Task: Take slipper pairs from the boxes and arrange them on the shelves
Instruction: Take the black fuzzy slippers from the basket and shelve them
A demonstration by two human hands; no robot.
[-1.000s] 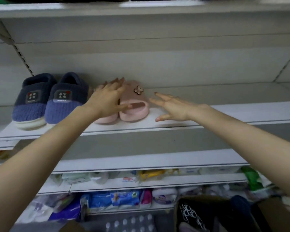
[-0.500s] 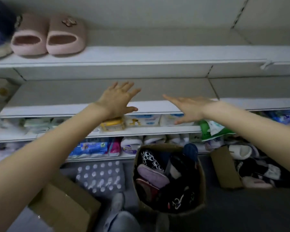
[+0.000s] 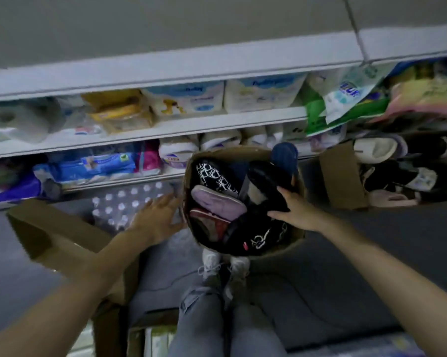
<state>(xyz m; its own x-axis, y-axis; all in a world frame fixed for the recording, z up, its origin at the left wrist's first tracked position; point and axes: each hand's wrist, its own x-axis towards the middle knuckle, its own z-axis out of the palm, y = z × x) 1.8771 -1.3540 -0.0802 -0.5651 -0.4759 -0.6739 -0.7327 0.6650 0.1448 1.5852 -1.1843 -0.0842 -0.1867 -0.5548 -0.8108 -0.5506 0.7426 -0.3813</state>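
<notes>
From the head view I look down past a shelf (image 3: 191,124) stocked with packets to the floor (image 3: 372,240). An open cardboard box (image 3: 281,249) stands there just in front of my shoes (image 3: 212,261), crammed with slippers.

My right grip (image 3: 298,212) is over the right side of the box, thumb stretched wide to the left and fingers (image 3: 284,193) laid straight against a black slipper (image 3: 266,176) that stands tilted on the heap. The grip is apart, touching the slipper but not curled round it.

My left grip (image 3: 156,217) hangs just beside the box's left wall, fingers spread and holding nothing. I cannot tell whether the fingertips touch the cardboard.

Inside the box a purple slipper (image 3: 217,202) lies on its side near the left wall, with a patterned slipper (image 3: 214,176) behind it and a red one (image 3: 207,217) in front of it. A blue slipper (image 3: 284,155) sticks up at the back rim.

To the right a second box (image 3: 341,176) sits with its flap up, and beside it lie more slippers, among them a white one (image 3: 374,150). To the left, behind my left grip, is a wrapped pack of bottles (image 3: 124,202), and nearer me a third box (image 3: 49,228). My jeans (image 3: 199,318) fill the bottom of the view.
</notes>
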